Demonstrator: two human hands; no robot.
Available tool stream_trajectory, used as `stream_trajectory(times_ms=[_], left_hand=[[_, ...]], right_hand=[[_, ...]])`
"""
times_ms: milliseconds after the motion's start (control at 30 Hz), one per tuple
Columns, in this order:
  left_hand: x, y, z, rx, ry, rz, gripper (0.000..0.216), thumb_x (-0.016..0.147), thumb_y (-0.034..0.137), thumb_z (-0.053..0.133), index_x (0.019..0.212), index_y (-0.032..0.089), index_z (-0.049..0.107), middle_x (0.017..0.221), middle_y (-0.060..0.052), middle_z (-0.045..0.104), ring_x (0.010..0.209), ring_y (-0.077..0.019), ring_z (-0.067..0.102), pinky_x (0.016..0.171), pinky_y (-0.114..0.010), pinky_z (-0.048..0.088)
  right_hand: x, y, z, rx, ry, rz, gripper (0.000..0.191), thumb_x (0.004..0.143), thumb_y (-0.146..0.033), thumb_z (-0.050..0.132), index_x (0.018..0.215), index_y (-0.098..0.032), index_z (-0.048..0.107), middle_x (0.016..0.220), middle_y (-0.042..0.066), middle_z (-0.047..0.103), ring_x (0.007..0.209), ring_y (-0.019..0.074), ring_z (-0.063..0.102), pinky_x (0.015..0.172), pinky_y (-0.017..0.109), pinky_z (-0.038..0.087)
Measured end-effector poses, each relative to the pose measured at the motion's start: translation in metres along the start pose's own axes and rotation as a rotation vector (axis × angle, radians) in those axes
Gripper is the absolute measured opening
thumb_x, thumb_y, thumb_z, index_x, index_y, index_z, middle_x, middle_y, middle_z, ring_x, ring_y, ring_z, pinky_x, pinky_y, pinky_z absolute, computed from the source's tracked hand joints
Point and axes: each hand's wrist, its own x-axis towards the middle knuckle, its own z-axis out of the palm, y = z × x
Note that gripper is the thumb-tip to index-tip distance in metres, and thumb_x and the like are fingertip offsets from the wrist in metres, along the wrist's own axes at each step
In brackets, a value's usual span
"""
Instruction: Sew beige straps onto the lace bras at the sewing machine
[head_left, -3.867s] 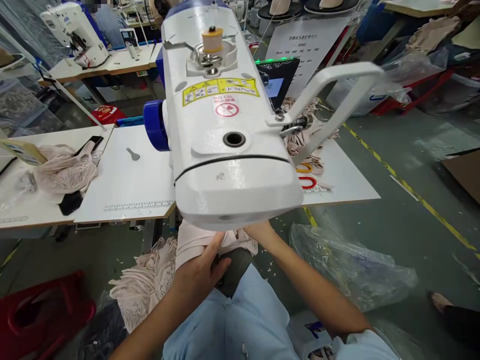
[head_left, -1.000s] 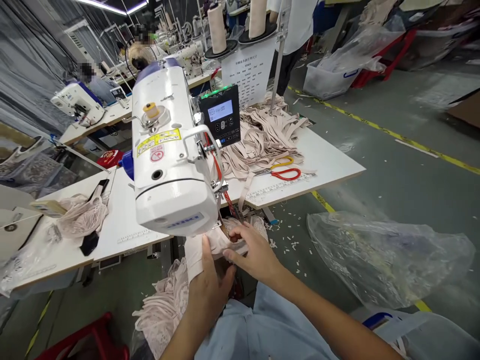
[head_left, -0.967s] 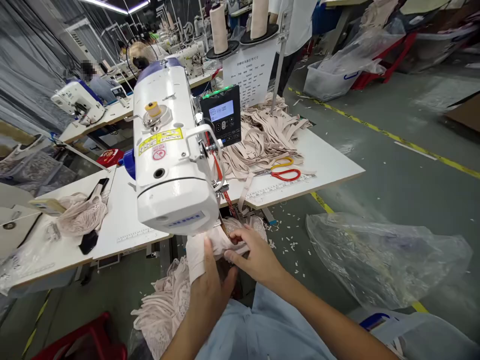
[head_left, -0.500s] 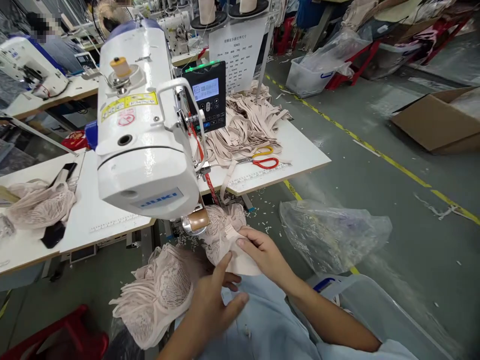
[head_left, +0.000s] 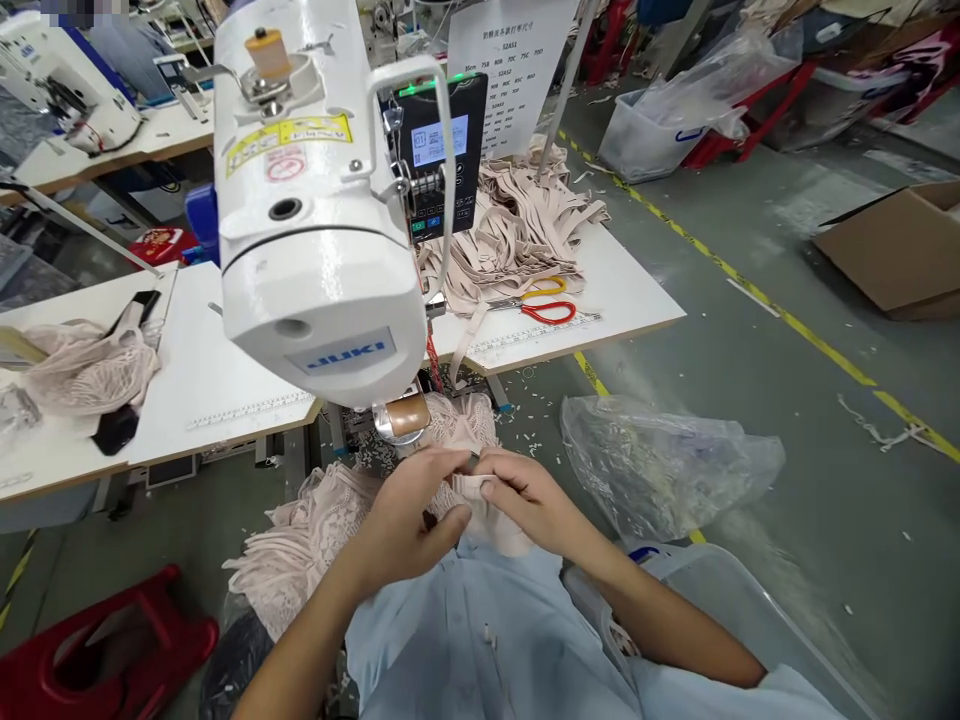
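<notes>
A beige lace bra [head_left: 463, 422] hangs between my hands, just below the cylinder arm [head_left: 406, 417] of the white JUKI sewing machine [head_left: 322, 290]. My right hand [head_left: 534, 508] grips the smooth band, thumb on top and fingers folded behind it. My left hand [head_left: 405, 515] curls around the band's other side. Its index fingertip meets the right fingers at the band's edge, and its thumb stands apart lower down. The left hand's other fingers are mostly hidden. Several more lace bras [head_left: 315, 530] hang bunched at my left, partly covered by my left forearm.
Beige straps [head_left: 525, 225] lie piled on the white table [head_left: 630, 290] beside red-and-yellow-handled scissors [head_left: 547, 303]. Another bra [head_left: 97, 375] rests on the left tabletop. A plastic bag [head_left: 667, 465] and a cardboard box [head_left: 892, 250] are on the floor, a red stool [head_left: 112, 640] lower left.
My left hand has moved up and forward to the bra's band, meeting my right hand. The right hand keeps its grip. The view has shifted, so the machine appears higher and further right.
</notes>
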Motion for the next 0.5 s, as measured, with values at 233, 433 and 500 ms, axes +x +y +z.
stream_trajectory(times_ms=[233, 433, 500], left_hand=[[-0.018, -0.02, 0.005, 0.406, 0.178, 0.357, 0.011, 0.087, 0.011, 0.058, 0.083, 0.021, 0.058, 0.065, 0.001, 0.057, 0.063, -0.0143, 0.052, 0.062, -0.029, 0.043], [-0.027, -0.02, 0.006, 0.497, 0.323, 0.514, 0.019, 0.082, 0.003, 0.063, 0.085, 0.022, 0.059, 0.062, 0.005, 0.057, 0.06, -0.0118, 0.053, 0.067, -0.028, 0.049], [-0.03, -0.023, 0.009, 0.442, 0.297, 0.455, 0.022, 0.084, 0.004, 0.061, 0.093, 0.024, 0.059, 0.065, 0.004, 0.058, 0.064, -0.0121, 0.055, 0.071, -0.029, 0.051]], right_hand=[[-0.01, 0.008, 0.001, -0.528, 0.046, -0.302, 0.017, 0.091, -0.023, 0.053, 0.079, -0.025, 0.066, 0.065, 0.001, 0.056, 0.063, 0.016, 0.048, 0.063, 0.032, 0.036], [-0.012, 0.012, 0.003, -0.507, 0.015, -0.33, 0.025, 0.093, -0.026, 0.05, 0.076, -0.03, 0.068, 0.055, 0.0, 0.052, 0.054, 0.016, 0.042, 0.062, 0.035, 0.036], [-0.011, 0.012, 0.002, -0.447, 0.026, -0.295, 0.021, 0.091, -0.028, 0.053, 0.08, -0.029, 0.07, 0.058, 0.0, 0.054, 0.056, 0.0159, 0.044, 0.062, 0.034, 0.036]])
